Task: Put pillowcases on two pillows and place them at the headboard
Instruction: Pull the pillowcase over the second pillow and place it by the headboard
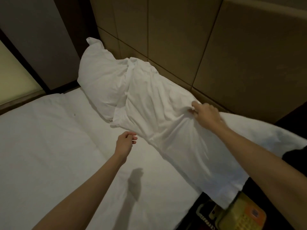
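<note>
Placing step: I'm setting the second pillow (166,117) down against the headboard (232,55), cased.
First pillow (99,80): at 11 o'clock, in the corner, touching the second.
Right hand (206,113): at 2 o'clock, pinching a fold of the pillowcase top.
Left hand (125,143): centre, loosely curled, holding nothing, just beside the pillow edge, above the sheet (49,138).
Near end: hangs off the bed at 5 o'clock over a phone (240,214).
Next: I judge it needs pushing toward 11 o'clock, then smoothing.

Dim room: tan padded wall panels (182,39) behind a white-sheeted bed (49,138), a dark nightstand (282,218) bearing a yellow telephone (240,214).
</note>
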